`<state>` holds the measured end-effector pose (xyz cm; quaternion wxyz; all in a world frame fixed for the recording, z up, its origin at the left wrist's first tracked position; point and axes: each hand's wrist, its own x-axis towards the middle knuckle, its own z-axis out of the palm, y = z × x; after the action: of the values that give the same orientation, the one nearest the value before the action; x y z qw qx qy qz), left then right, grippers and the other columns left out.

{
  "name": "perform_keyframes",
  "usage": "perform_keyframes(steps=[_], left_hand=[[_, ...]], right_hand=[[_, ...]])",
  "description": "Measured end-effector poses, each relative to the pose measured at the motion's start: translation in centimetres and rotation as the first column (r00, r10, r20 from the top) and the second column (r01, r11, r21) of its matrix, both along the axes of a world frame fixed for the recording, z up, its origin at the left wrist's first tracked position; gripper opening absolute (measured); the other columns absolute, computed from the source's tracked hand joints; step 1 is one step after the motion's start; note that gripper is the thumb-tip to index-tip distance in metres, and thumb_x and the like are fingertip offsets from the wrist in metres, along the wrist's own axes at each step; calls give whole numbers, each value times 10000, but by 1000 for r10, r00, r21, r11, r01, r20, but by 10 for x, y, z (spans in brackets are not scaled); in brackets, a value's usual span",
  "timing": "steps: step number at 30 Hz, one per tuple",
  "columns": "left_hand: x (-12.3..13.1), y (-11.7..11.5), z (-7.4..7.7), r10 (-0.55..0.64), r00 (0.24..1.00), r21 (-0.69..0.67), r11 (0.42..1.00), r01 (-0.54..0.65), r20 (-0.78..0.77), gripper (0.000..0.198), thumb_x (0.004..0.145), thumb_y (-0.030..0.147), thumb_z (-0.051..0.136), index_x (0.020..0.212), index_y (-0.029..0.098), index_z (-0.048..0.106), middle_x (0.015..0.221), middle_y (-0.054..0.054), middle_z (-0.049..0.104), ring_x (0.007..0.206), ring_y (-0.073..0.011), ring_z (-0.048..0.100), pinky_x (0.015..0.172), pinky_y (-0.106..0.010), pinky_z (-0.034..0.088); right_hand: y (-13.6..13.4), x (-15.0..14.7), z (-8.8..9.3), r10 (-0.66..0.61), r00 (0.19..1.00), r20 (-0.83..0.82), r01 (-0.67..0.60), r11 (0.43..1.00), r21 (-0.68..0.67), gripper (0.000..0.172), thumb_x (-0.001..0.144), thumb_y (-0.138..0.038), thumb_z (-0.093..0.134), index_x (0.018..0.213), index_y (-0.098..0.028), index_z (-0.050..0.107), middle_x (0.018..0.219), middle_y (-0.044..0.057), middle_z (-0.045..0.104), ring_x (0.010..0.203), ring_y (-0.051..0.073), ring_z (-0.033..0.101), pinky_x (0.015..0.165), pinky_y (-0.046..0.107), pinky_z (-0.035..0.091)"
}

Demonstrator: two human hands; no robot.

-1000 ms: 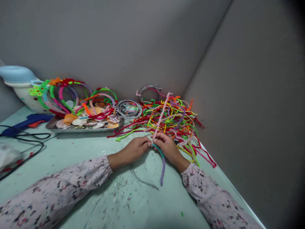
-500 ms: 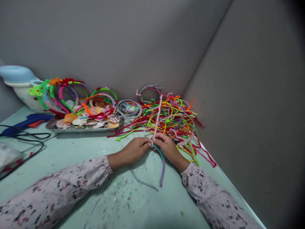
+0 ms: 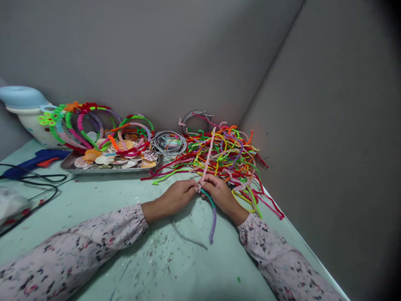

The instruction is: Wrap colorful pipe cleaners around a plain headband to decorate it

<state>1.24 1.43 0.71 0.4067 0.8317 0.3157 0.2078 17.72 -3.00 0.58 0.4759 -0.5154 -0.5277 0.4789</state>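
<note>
pink fuzz rises between our hands: we have a pipe cleaner (image 3: 209,154) slanting up and a little to the right, its top in front of a tangled heap of coloured pipe cleaners (image 3: 232,154). our left hand (image 3: 181,193) has thumb and fingers pinched together on its low end, and our right hand (image 3: 221,194) is clamped on the same stem just beside them. from under our right fingers a fuzzy band (image 3: 214,217), teal then purple, curves down over the pale green table (image 3: 140,267). a thin grey wire (image 3: 189,239) trails below our left hand; we cannot tell whether it joins the band behind our fingers. beyond our left hand, a metal tray (image 3: 112,172) holds seashells (image 3: 105,160), with fuzzy hoops (image 3: 82,125) standing over them, and coiled wire (image 3: 157,143) sits between tray and heap. farther left lie a blue glue gun (image 3: 34,160) and a black cord (image 3: 46,182), near a white bottle (image 3: 34,125).
</note>
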Motion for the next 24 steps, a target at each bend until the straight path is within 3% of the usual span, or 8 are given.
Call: perform_keyframes(steps=[24], left_hand=[[-1,0,0,3,1000,-3,1000,-3,16,258,901,300,400,811,155,593,735,1,575,696,-134,501,625,-226,355]], right_hand=[[-1,1,0,45,999,-27,-45,999,20,90,759,-264,579,779,-177,567,678,-28,554,573,112,514,560,247,426]])
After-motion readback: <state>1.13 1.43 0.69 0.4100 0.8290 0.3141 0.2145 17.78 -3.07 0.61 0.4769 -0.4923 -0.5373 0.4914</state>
